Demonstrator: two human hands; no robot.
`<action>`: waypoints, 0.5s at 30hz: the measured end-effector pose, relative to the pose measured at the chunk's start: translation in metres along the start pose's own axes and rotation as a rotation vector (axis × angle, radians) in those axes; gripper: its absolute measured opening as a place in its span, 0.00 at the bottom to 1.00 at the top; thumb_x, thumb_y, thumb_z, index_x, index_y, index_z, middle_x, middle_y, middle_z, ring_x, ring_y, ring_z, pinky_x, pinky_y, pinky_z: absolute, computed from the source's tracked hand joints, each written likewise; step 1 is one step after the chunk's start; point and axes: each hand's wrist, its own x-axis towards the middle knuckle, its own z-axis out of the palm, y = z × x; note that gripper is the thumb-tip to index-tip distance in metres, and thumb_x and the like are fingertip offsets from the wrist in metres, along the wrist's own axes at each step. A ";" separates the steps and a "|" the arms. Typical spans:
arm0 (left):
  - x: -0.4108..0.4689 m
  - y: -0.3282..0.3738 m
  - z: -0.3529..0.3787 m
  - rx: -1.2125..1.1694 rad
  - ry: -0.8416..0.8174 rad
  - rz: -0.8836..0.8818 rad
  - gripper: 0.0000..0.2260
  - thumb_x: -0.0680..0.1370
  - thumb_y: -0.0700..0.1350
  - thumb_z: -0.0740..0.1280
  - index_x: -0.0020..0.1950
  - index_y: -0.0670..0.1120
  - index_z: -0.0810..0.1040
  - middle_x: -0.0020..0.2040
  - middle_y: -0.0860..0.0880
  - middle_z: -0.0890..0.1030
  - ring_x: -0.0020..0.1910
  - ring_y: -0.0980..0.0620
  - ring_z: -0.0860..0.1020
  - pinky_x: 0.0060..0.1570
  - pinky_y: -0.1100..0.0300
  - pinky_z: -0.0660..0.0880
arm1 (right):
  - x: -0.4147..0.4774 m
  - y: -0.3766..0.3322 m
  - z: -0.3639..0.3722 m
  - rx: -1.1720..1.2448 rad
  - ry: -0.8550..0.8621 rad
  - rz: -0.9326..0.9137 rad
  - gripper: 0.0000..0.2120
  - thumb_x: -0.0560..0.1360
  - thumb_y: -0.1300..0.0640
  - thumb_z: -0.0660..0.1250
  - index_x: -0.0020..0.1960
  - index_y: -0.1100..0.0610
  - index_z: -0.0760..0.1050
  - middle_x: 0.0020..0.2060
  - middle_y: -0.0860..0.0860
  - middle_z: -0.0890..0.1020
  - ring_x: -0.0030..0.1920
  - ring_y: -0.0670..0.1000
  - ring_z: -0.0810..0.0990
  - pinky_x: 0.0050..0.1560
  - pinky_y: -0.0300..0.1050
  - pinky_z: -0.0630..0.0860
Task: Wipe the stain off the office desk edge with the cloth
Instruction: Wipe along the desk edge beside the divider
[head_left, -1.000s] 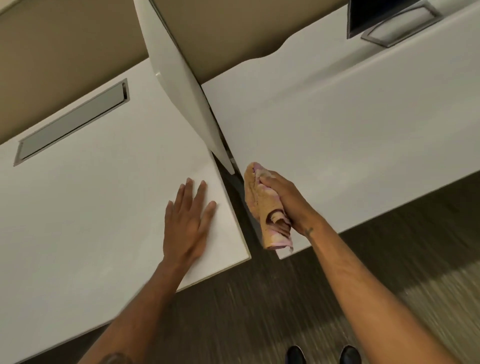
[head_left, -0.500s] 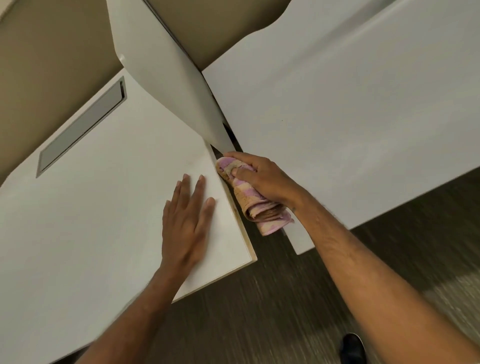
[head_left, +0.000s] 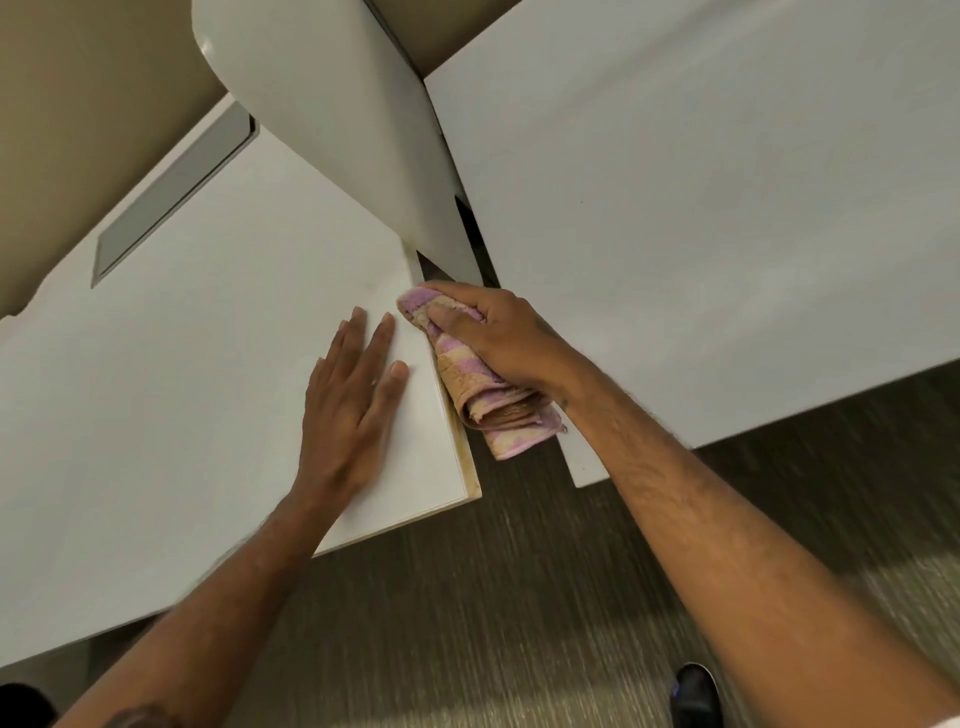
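A folded pink-and-tan checked cloth (head_left: 483, 395) is gripped in my right hand (head_left: 498, 338) and pressed along the right side edge (head_left: 470, 467) of the left white desk (head_left: 208, 364). That edge shows a yellowish-brown stain near the front corner, below the cloth. My left hand (head_left: 353, 400) lies flat, fingers spread, on the left desk's top just beside the edge, holding nothing. The cloth's upper end reaches the foot of the white divider panel (head_left: 353, 130).
A second white desk (head_left: 701, 234) stands to the right across a narrow gap. A grey cable-tray lid (head_left: 171, 197) is set into the left desk's back. Dark striped carpet (head_left: 519, 597) lies below, with a black shoe (head_left: 693, 696) at bottom right.
My right hand has carried the cloth from the right desk's side across the gap, up onto the left desk's side edge near the divider. My left hand has stayed flat.
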 end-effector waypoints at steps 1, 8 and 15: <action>0.000 0.000 0.000 -0.002 0.001 -0.003 0.25 0.79 0.69 0.43 0.76 0.71 0.45 0.82 0.62 0.46 0.79 0.64 0.43 0.78 0.51 0.42 | -0.001 0.000 0.000 -0.002 -0.002 -0.003 0.21 0.82 0.43 0.59 0.74 0.43 0.69 0.70 0.49 0.76 0.66 0.52 0.75 0.68 0.55 0.72; 0.001 -0.001 0.001 0.009 0.007 0.004 0.24 0.80 0.69 0.44 0.75 0.73 0.45 0.80 0.64 0.45 0.79 0.65 0.43 0.77 0.54 0.42 | -0.016 0.005 -0.002 0.018 -0.055 -0.013 0.20 0.82 0.45 0.61 0.73 0.45 0.70 0.70 0.48 0.75 0.67 0.49 0.74 0.70 0.55 0.70; 0.000 -0.001 0.000 0.009 0.011 -0.007 0.24 0.80 0.68 0.44 0.77 0.70 0.47 0.81 0.62 0.46 0.79 0.64 0.44 0.78 0.52 0.43 | -0.043 0.013 0.004 0.075 -0.109 0.006 0.21 0.82 0.45 0.60 0.74 0.46 0.69 0.68 0.48 0.77 0.64 0.48 0.78 0.67 0.55 0.74</action>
